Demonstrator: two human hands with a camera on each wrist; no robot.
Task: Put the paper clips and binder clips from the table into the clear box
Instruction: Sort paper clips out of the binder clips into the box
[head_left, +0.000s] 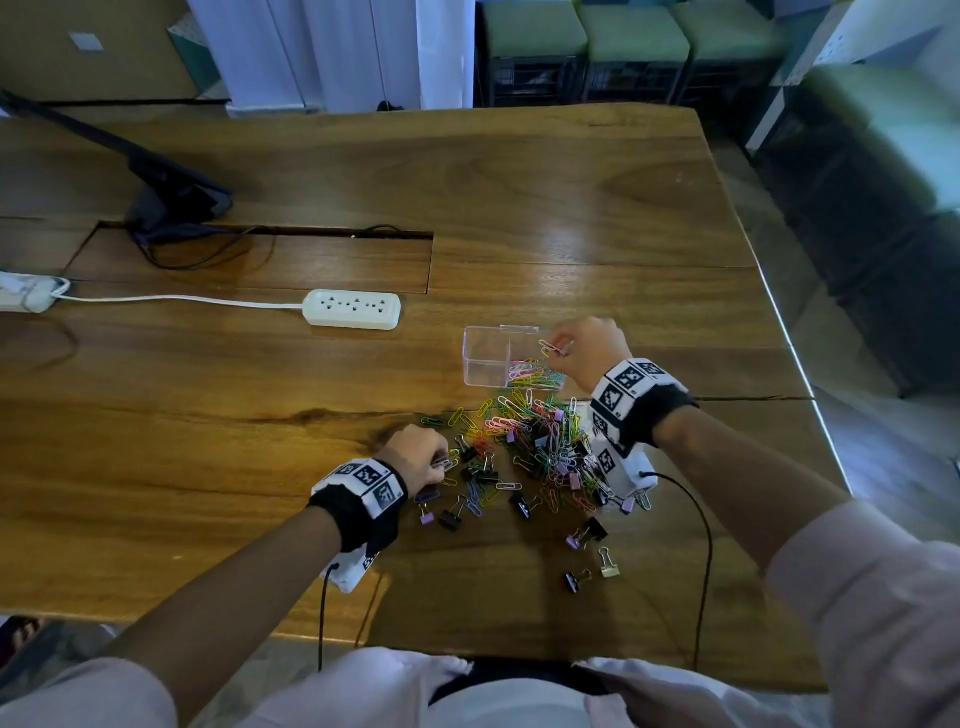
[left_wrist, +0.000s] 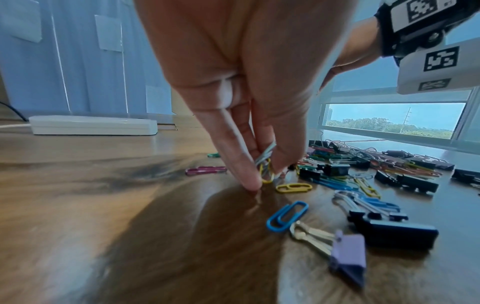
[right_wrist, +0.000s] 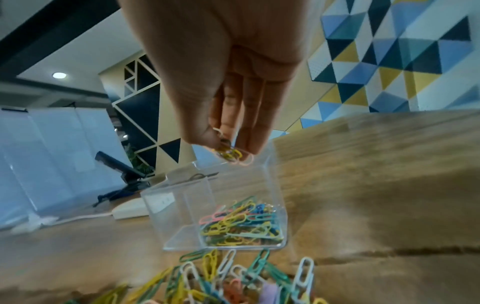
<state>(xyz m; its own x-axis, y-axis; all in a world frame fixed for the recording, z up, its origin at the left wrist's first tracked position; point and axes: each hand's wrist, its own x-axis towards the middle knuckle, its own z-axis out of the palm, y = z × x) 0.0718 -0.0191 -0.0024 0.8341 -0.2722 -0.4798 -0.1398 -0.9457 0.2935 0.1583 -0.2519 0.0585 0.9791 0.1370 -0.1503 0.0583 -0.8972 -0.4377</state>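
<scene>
A heap of coloured paper clips and binder clips (head_left: 540, 452) lies on the wooden table (head_left: 260, 415). Behind it stands the clear box (head_left: 488, 358) with a divider; its right compartment holds several paper clips (right_wrist: 241, 224). My right hand (head_left: 563, 348) hovers over that compartment and pinches a few paper clips (right_wrist: 232, 154) between thumb and fingertips. My left hand (head_left: 441, 462) is down at the heap's left edge, pinching a small bunch of paper clips (left_wrist: 265, 164) at the table top. A blue paper clip (left_wrist: 287, 216) and a purple binder clip (left_wrist: 348, 255) lie close by.
A white power strip (head_left: 353, 309) with its cord lies behind the box to the left. A black stand (head_left: 171, 192) and cables sit at the back left near a rectangular cable hatch. Stray binder clips (head_left: 587, 535) lie nearer me. The table's right edge (head_left: 800, 364) runs just beyond my right wrist.
</scene>
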